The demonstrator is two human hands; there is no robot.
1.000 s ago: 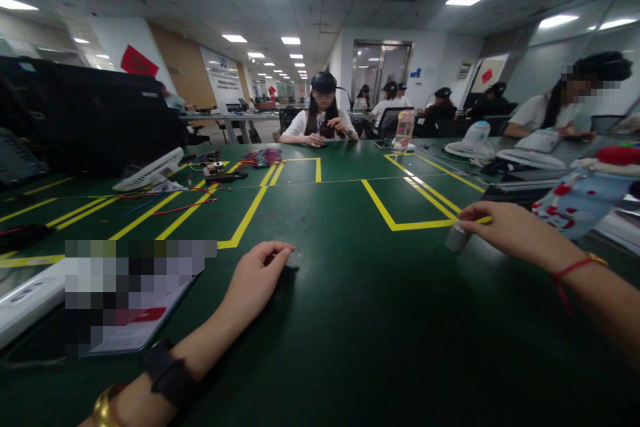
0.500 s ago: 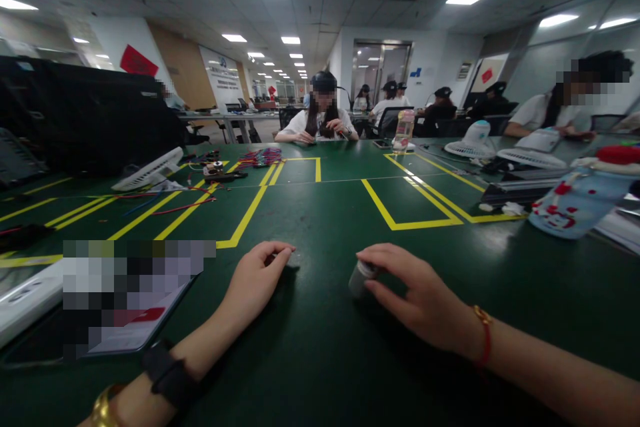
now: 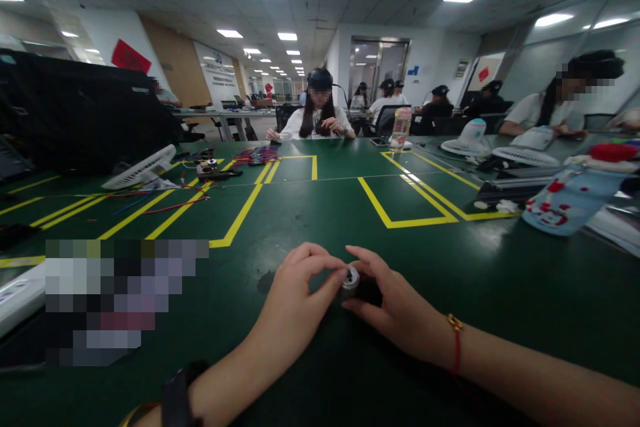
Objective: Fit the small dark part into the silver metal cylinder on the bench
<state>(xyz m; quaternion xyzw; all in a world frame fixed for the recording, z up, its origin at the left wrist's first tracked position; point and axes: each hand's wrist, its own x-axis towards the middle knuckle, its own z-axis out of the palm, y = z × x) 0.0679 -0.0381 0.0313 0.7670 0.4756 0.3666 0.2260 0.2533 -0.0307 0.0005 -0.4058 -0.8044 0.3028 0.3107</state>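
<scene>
A small grey metal cylinder (image 3: 351, 285) stands on the green table in front of me, its top facing up with dark openings in it. My right hand (image 3: 387, 290) curls around its right side, thumb near the base and index finger lifted above. From the left, my left hand (image 3: 307, 280) reaches to the cylinder's top rim, thumb and index finger pinched together. Whatever lies between those fingertips is too small or hidden to make out.
A blurred phone (image 3: 120, 313) and a white power strip (image 3: 20, 297) lie at left. Wires (image 3: 257, 155) and a white fan (image 3: 143, 167) sit farther back. A blue cup (image 3: 565, 203) stands at right. Across the table sits a person (image 3: 320, 110). Yellow tape (image 3: 423, 221) marks the tabletop.
My left hand has moved right, from the bare table to the cylinder's top. My right hand and the cylinder have shifted slightly left, and the cylinder's top now shows.
</scene>
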